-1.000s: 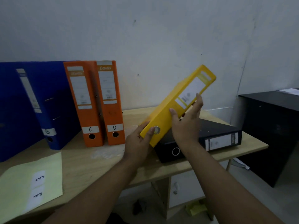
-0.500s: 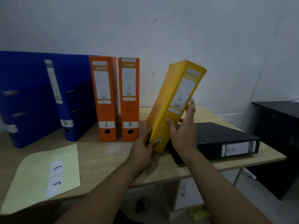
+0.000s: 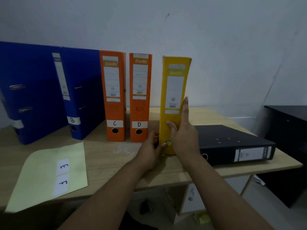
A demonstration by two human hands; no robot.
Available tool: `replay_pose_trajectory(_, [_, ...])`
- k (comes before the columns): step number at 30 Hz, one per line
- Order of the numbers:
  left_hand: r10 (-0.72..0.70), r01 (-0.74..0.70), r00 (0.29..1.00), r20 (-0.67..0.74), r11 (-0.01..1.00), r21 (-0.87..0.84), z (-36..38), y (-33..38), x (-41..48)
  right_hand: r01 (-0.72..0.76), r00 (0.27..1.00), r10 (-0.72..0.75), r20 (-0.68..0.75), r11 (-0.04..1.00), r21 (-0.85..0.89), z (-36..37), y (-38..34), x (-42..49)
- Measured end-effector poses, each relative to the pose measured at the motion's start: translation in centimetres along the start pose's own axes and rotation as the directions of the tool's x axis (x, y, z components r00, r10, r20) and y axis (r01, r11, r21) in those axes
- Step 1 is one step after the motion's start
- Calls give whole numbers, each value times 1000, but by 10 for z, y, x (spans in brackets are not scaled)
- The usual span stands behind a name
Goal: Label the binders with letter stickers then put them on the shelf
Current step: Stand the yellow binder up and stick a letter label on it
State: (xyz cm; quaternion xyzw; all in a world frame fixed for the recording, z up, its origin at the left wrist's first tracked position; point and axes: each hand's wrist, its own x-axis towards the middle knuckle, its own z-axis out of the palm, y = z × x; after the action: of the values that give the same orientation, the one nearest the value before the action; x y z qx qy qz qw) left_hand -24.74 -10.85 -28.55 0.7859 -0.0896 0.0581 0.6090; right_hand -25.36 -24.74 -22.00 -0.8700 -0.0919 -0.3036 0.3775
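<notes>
Yellow binder (image 3: 174,90) standing upright on the wooden table (image 3: 103,156), spine toward the camera, just right of the orange binder marked D (image 3: 140,97) with a gap between them. Left hand (image 3: 149,150) grips the lower left edge of the yellow binder, thumb near the finger hole at the spine's base. Right hand (image 3: 183,135) clasps the lower right side, fingers extended up along the edge and thumb across the spine. No letter sticker shows on the yellow spine. Left of D stands the orange binder marked C (image 3: 113,97), then the blue binder marked B (image 3: 83,97) and another blue binder (image 3: 29,93) whose letter cannot be read. Black binder (image 3: 232,145) lies flat on the table at right, just beside the yellow one. Pale green sheet (image 3: 33,176) at front left carries the sticker E (image 3: 64,166) and the sticker F (image 3: 62,183).
</notes>
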Motion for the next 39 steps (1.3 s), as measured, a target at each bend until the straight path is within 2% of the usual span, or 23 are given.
replay_pose_trajectory(5, [5, -4, 998, -64, 1000, 16, 4, 2, -2, -53, 998, 57, -41, 994, 93, 4, 5, -1])
replay_pose_trajectory(9, [44, -37, 984, -173, 998, 47, 7, 0, -1, -87, 994, 75, 75, 983, 164, 4, 11, 2])
replay_pose_trajectory(17, [20, -11, 981, -193, 999, 46, 6, 2, -6, -194, 963, 141, 228, 954, 228, -8, 12, 8])
replay_pose_trajectory(26, [12, -12, 976, -219, 1000, 1, 2, 4, -15, -107, 988, 84, 129, 977, 182, -9, 6, 3])
replay_pose_trajectory(33, [-23, 35, 972, -233, 998, 46, -2, 8, -34, -164, 979, 148, 137, 979, 118, -14, 0, -2])
replay_pose_trajectory(39, [-40, 51, 982, -184, 997, 52, -9, 15, -57, -228, 970, 220, 103, 971, 72, -16, -6, -9])
